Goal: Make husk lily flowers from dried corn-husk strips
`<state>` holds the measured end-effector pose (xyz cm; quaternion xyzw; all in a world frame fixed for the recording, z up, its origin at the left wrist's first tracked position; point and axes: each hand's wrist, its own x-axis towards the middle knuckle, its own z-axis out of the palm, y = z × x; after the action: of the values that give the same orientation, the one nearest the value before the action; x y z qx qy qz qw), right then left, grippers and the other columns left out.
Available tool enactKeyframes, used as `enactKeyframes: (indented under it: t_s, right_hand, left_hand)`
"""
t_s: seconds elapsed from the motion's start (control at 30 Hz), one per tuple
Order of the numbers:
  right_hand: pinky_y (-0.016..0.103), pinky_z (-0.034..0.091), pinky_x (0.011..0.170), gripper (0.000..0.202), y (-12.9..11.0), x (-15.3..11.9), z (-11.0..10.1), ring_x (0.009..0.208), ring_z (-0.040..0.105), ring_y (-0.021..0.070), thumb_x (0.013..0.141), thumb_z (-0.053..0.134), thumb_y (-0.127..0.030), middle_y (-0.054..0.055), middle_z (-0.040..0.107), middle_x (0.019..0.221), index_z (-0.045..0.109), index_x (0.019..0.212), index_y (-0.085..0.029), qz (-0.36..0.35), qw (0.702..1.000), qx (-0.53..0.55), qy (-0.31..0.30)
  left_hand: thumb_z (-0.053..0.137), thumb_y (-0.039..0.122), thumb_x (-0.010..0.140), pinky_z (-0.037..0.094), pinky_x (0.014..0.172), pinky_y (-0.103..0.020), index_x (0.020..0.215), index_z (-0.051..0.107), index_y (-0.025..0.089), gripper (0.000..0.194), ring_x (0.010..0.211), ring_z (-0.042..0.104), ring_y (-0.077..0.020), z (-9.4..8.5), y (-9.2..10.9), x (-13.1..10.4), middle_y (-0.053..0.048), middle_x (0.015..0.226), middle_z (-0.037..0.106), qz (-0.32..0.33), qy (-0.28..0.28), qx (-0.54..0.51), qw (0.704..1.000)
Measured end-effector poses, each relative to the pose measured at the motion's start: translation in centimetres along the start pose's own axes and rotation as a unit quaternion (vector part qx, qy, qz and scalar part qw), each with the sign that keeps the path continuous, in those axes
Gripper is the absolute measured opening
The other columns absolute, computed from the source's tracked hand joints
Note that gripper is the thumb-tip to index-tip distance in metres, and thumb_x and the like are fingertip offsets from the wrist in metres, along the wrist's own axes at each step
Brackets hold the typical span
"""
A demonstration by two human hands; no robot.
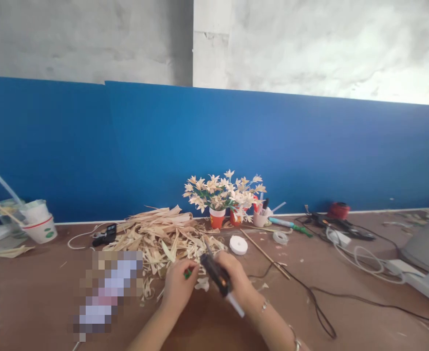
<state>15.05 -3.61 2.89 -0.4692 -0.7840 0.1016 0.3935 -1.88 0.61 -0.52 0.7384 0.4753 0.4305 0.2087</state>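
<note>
My right hand point(234, 275) is wrapped round a black glue gun point(216, 275), with a whitish glue stick point(235, 304) poking out of its rear end. Close by on the left, my left hand point(180, 282) pinches a small green piece point(188, 273); its full shape is hidden by the fingers. Beyond both hands spreads a heap of dry, pale husk strips point(163, 234). Pale husk flowers point(214, 187) on green stems stand in a red and white paper cup point(217, 219) behind the heap.
A white tape roll point(238, 245), a clear tape roll point(280, 237) and a thin stick point(265, 253) lie right of the heap. Black cable point(316, 307) crosses the right side. At left are a white cup point(41, 229) and a blurred-out object point(108, 295).
</note>
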Motion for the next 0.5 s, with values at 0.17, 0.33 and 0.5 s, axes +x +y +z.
enactKeyframes:
  t_s: [0.17,0.33,0.5]
  right_hand:
    - [0.027,0.033,0.066,0.011,-1.3,-0.1,-2.8,0.068,0.055,0.0177,0.064,0.058,-0.019,0.003,0.062,0.071,0.056,0.075,-0.020,0.028,0.982,-0.145,-0.121]
    - [0.037,0.035,0.075,0.030,3.1,-1.8,-7.3,0.085,0.061,0.0281,0.064,0.054,-0.012,0.012,0.067,0.086,0.058,0.093,-0.016,0.330,0.889,-0.281,-0.146]
    - [0.043,0.036,0.080,0.035,7.3,-4.0,-8.8,0.102,0.056,0.0331,0.073,0.048,-0.015,0.023,0.059,0.107,0.053,0.106,-0.006,0.472,0.795,-0.359,-0.130]
  left_hand:
    - [0.053,0.037,0.072,0.044,0.059,-0.027,0.066,0.067,0.018,0.024,0.061,0.058,-0.0182,-0.2,-0.8,0.3,-0.002,0.063,0.066,-0.084,0.046,-0.077,0.992]
    - [0.056,0.046,0.071,0.046,0.061,-0.028,0.069,0.067,0.017,0.031,0.061,0.059,-0.0187,-0.8,-0.8,0.7,-0.002,0.063,0.067,-0.130,0.128,-0.125,0.975]
    - [0.058,0.045,0.070,0.047,0.060,-0.027,0.069,0.067,0.016,0.031,0.060,0.060,-0.0179,-0.9,-0.3,0.7,-0.002,0.063,0.067,-0.133,0.132,-0.146,0.972]
